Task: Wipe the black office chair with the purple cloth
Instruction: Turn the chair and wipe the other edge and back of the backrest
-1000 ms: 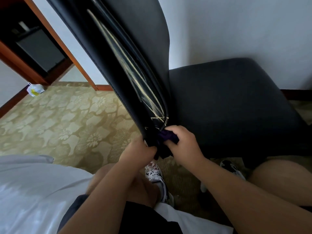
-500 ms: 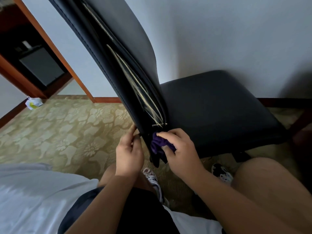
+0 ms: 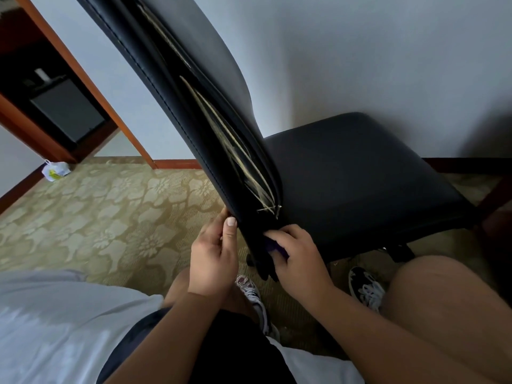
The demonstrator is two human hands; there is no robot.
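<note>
The black office chair (image 3: 360,173) fills the middle of the view, its tall backrest (image 3: 194,87) leaning up to the left with torn, pale scratches along its side edge. My left hand (image 3: 213,259) holds the bottom of the backrest's rear edge, thumb pointing up against it. My right hand (image 3: 299,259) grips the purple cloth (image 3: 274,246) and presses it on the lower end of the backrest, beside the seat. Only a small bit of the cloth shows between my fingers.
A patterned beige carpet (image 3: 105,212) covers the floor. A white wall (image 3: 360,51) stands behind the chair. A wooden cabinet (image 3: 55,106) is at the far left, with a small plastic bag (image 3: 55,171) on the floor near it. My knees and shoes (image 3: 365,286) are below the chair.
The view has tilted so the chair sits lower. My left hand moved up along the backrest's rear edge. My right hand stayed with the cloth at the backrest's lower end.
</note>
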